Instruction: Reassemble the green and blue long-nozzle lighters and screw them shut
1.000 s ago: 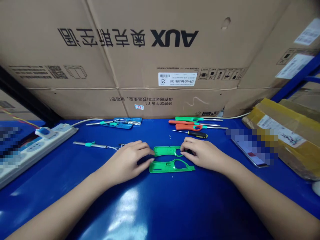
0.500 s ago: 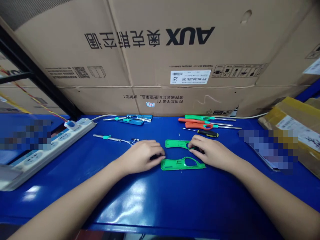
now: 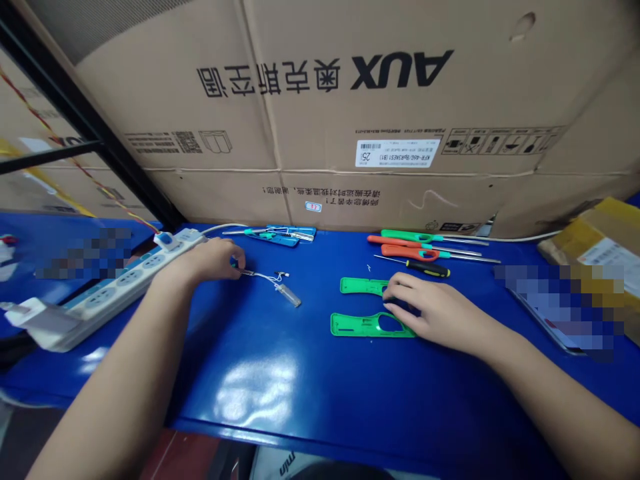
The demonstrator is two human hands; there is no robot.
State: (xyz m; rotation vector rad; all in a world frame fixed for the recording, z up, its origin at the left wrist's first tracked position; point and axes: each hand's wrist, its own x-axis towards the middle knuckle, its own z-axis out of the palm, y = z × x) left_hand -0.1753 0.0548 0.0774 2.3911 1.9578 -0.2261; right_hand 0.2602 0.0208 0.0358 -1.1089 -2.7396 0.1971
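Note:
My left hand [image 3: 215,260] is closed around the metal rod of the lighter's inner assembly, mostly hidden by the fingers; its thin wires run right to a small clear fuel tank [image 3: 288,295] on the blue table. Two green half shells [image 3: 357,325] [image 3: 356,286] lie one behind the other in the middle. Over their right ends rests my right hand [image 3: 413,303], its fingertips bent near the rear shell's loop. Whether those fingers grip anything is not clear.
Behind are blue lighter parts [image 3: 280,236], orange lighters [image 3: 407,251] and a screwdriver [image 3: 427,268]. A power strip [image 3: 135,277] lies left. On the right are a blurred flat device [image 3: 550,313] and a taped box [image 3: 600,260]. A large carton [image 3: 320,120] stands behind.
My left hand has left the front green shell, moved left and taken hold of the rod assembly. The clear tank now shows. The view has shifted slightly; my right hand stays by the shells.

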